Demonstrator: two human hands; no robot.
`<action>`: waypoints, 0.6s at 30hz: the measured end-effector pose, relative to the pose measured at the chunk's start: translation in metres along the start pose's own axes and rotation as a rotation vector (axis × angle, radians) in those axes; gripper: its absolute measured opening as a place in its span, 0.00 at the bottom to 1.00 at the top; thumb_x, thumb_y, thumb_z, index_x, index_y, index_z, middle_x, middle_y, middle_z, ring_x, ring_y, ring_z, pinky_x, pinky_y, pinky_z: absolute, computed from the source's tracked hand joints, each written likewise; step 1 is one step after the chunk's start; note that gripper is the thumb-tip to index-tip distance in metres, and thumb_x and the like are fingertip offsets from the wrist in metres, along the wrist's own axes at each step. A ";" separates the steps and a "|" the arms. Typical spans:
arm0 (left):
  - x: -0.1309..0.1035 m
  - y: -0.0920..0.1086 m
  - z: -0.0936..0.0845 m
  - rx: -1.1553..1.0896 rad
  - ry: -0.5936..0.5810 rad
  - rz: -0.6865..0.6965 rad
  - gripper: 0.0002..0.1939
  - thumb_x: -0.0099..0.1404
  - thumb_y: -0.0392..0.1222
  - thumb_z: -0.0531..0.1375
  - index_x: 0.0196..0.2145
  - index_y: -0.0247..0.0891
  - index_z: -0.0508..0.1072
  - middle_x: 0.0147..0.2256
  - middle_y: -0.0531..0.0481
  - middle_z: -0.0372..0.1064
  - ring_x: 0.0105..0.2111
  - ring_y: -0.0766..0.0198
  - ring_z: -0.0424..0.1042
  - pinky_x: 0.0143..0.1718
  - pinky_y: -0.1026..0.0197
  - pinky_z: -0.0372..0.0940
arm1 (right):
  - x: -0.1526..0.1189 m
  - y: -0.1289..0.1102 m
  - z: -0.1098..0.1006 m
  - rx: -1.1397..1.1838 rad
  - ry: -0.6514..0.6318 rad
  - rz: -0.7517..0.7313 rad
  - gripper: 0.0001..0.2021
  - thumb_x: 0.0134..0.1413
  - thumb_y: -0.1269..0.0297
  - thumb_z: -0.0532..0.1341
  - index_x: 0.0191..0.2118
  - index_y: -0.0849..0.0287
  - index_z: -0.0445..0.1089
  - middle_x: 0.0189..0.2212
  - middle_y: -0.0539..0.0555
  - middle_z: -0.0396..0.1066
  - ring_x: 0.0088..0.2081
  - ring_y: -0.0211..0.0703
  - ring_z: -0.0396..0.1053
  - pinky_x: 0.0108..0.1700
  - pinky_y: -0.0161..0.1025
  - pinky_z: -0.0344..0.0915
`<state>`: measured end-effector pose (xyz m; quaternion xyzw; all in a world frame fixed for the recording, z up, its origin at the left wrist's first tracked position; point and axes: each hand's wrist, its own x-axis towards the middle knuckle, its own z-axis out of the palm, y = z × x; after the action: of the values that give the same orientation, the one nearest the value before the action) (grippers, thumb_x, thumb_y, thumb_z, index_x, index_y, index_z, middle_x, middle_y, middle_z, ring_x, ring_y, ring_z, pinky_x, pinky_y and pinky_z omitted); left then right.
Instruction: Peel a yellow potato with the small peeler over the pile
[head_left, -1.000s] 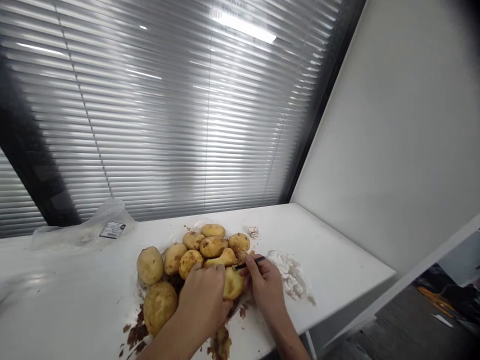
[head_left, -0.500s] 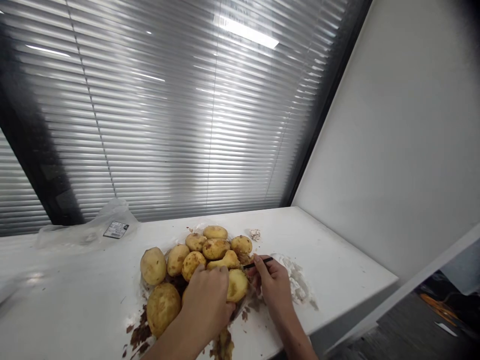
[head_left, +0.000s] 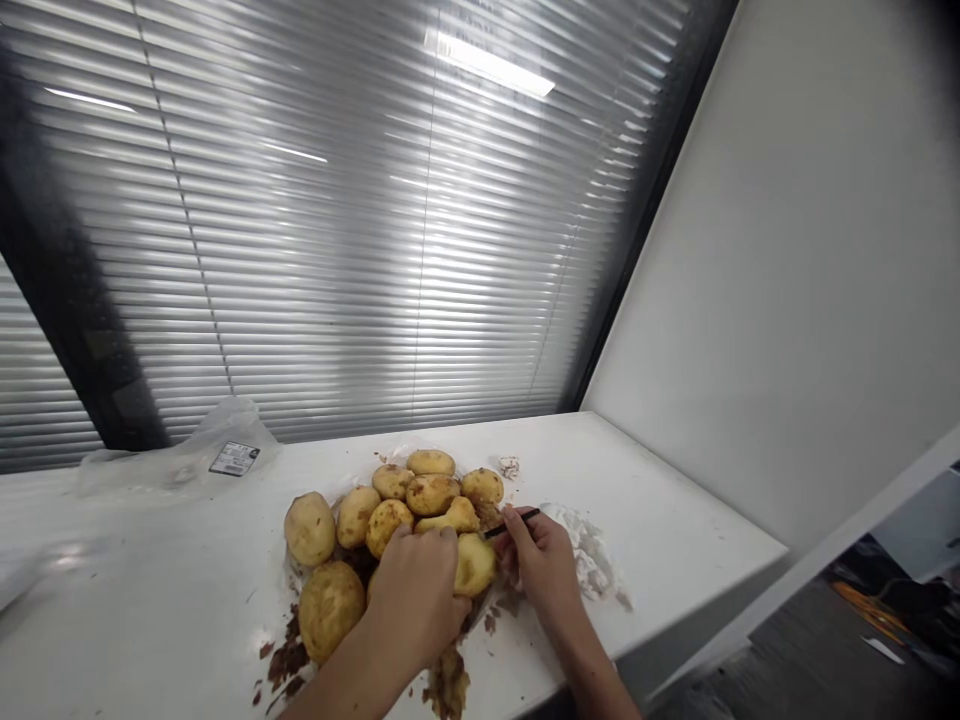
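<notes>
The left hand (head_left: 418,580) lies over a pale, peeled potato (head_left: 475,566) near the front right of the heap, its fingers curled round it and holding it. The right hand (head_left: 545,562) is just beside it, fingers pinched narrow on a thin dark tool (head_left: 517,522) that slants down leftward to the potato's upper edge; whether its tip touches the flesh is hard to tell at this size. Behind and left of the hands, more potatoes (head_left: 433,494) sit close together on clear plastic, several with brown patches, and a large one (head_left: 331,611) lies beside the left wrist. Brown peelings (head_left: 289,657) are scattered over the white worktop (head_left: 161,620) at the front. A crumpled white tissue (head_left: 589,560) lies right of the right hand, a small crumpled scrap (head_left: 509,467) beyond the heap, and a labelled clear bag (head_left: 169,468) at the back left, near the window blind (head_left: 322,250).
</notes>
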<state>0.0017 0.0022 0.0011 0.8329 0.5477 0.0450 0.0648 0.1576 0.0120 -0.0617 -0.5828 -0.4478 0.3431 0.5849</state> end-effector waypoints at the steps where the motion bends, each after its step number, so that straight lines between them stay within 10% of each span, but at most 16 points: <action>1: 0.000 0.000 0.000 0.000 -0.005 0.005 0.14 0.52 0.42 0.61 0.37 0.34 0.72 0.37 0.41 0.75 0.39 0.47 0.72 0.49 0.48 0.62 | 0.000 0.001 -0.002 -0.009 0.019 -0.002 0.24 0.52 0.43 0.61 0.20 0.60 0.67 0.11 0.49 0.65 0.11 0.34 0.58 0.14 0.31 0.53; 18: 0.000 0.000 0.000 0.016 -0.002 0.008 0.15 0.53 0.44 0.61 0.38 0.34 0.72 0.37 0.40 0.74 0.40 0.47 0.72 0.49 0.48 0.62 | -0.004 0.000 -0.011 0.030 -0.079 -0.007 0.26 0.50 0.39 0.61 0.21 0.61 0.67 0.11 0.48 0.65 0.10 0.32 0.56 0.12 0.30 0.52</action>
<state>0.0018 0.0022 0.0008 0.8357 0.5446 0.0401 0.0584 0.1660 0.0045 -0.0614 -0.5583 -0.4675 0.3704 0.5767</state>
